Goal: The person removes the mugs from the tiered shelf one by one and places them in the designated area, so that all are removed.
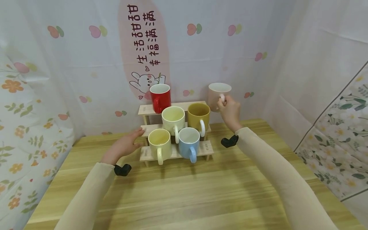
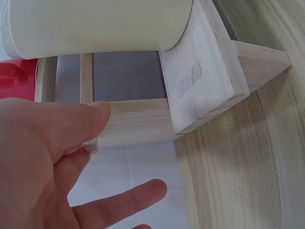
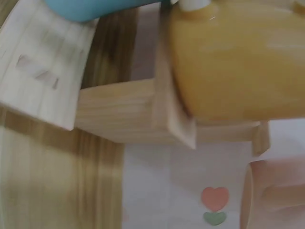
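My right hand (image 1: pixel 231 111) pinches the handle of a pale pink mug (image 1: pixel 214 97), held upright beside the right end of a three-step wooden stand (image 1: pixel 146 153). Part of a pink surface shows at the lower right corner of the right wrist view; the hand itself is out of that view. At the stand's left side, my left hand (image 1: pixel 126 146) rests its fingertips on the end of the middle step, thumb apart. The stand bears a red mug (image 1: pixel 161 99), a cream mug (image 1: pixel 173 118), a mustard mug (image 1: pixel 198 116), a light yellow mug (image 1: pixel 159 145) and a blue mug (image 1: pixel 188 143).
The stand is on a wood-grain table (image 1: pixel 178 198). Behind it hangs a white printed curtain (image 1: pixel 100 70), with flowered cloth (image 1: pixel 26 143) along the left. The mug handles on the lower two steps stick out toward the front.
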A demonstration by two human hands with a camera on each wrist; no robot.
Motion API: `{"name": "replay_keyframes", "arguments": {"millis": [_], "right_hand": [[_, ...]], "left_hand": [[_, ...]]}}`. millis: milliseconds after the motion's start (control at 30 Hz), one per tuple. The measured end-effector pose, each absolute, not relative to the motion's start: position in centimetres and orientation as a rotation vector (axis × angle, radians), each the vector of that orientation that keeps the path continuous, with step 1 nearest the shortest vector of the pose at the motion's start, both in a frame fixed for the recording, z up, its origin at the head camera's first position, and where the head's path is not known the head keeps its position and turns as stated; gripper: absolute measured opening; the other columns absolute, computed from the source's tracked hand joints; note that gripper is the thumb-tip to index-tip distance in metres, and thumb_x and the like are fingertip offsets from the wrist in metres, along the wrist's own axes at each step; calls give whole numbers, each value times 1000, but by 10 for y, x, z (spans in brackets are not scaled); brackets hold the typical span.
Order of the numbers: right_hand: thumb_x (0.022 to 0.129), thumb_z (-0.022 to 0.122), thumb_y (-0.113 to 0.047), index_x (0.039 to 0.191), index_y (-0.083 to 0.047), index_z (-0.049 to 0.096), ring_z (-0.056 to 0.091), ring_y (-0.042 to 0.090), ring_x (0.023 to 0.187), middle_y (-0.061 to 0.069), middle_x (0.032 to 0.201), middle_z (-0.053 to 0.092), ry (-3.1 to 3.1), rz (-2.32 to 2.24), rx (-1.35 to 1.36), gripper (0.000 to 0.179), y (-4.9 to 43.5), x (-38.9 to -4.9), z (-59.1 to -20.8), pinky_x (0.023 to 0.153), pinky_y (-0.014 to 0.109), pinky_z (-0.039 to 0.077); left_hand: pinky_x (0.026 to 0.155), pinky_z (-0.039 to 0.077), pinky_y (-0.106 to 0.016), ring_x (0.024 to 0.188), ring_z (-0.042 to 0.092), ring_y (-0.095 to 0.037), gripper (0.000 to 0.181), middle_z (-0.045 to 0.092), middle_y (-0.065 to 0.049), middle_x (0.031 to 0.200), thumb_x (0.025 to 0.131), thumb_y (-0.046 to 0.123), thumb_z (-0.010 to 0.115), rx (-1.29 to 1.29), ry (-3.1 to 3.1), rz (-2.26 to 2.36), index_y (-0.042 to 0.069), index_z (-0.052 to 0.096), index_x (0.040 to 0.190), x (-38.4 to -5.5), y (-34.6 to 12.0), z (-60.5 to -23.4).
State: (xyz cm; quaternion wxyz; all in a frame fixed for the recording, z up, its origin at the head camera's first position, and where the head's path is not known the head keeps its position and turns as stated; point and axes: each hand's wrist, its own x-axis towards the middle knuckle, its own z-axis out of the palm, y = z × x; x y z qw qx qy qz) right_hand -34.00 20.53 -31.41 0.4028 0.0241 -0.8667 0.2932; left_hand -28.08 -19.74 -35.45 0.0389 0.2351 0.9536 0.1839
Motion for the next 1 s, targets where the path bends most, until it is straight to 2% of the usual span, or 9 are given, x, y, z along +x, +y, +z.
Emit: {"name": "replay_keyframes", "arguments": {"millis": [333,633,767,1000], "right_hand": [[90,58,-15,76,3,60,47,25,53,19,66,65,-2265,701,33,23,216,-341,-341,48,28,31],[92,57,-15,77,4,60,49,24,49,19,63,63,-2333,699,67,24,218,-349,-368,46,28,32],[94,55,-16,84,4,61,60,29,54,21,72,69,-2365,727,80,24,219,-352,-378,47,32,41],[95,53,-17,89,2,61,67,36,66,21,78,71,-2406,780,64,22,219,-357,-394,55,43,50]], "left_hand": [[108,28,-59,137,29,-46,59,22,-24,155,95,15,55,733,2922,548,-2,31,147,-282,-195,-353],[107,29,-59,136,30,-47,59,22,-23,155,95,14,56,708,2923,559,-1,32,147,-279,-199,-355],[106,31,-59,135,33,-47,60,22,-22,156,95,15,56,705,2927,565,0,31,148,-279,-201,-358],[106,31,-59,135,33,-46,61,22,-22,156,95,15,56,720,2939,567,0,30,148,-282,-201,-360]]}}
